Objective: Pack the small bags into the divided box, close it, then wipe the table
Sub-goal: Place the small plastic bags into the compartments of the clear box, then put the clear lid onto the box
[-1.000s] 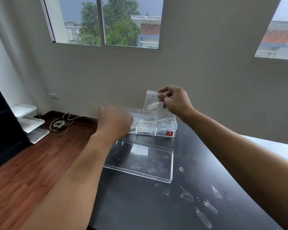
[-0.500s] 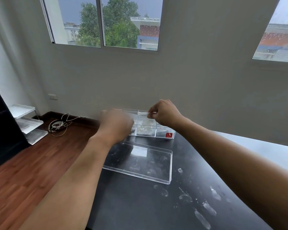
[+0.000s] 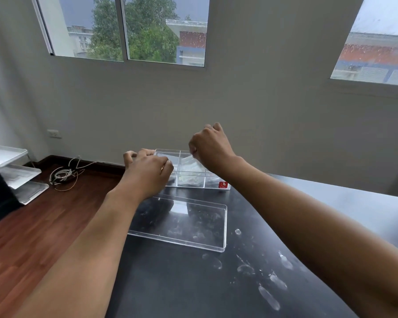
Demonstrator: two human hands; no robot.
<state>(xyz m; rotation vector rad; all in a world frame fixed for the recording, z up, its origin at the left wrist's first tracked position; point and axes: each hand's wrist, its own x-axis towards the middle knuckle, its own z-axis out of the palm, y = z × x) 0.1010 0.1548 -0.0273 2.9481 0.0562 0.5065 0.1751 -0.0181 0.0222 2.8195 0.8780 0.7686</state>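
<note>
Divided box, clear plastic, sits at the far edge of the dark surface, long axis running left-right across the view. Red sticker on its near right corner. Its lid lies flat on the surface just in front, same long axis, nearer the person, apart from the box.

Right hand is over the right-middle part of the box, fingers curled and pinched on the top edge of a small clear bag. The bag hangs below and slightly left of the hand, tilted, its lower part inside a middle compartment. Exactly which compartment cannot be told through the clear walls. Other bags seem to lie in the near compartments, too faint to count.

Left hand is at the box's left end, fingers loosely spread and bent, holding nothing that shows. Whether it touches the box wall cannot be told.

Judgement: packing is in progress. The coming move turns on the bag lying straight beneath the right hand, so a short downward push and release should seat it. Right hand is the nearer one to the bag; left hand is nearer the lid. Smears on the near surface are left to wipe.
</note>
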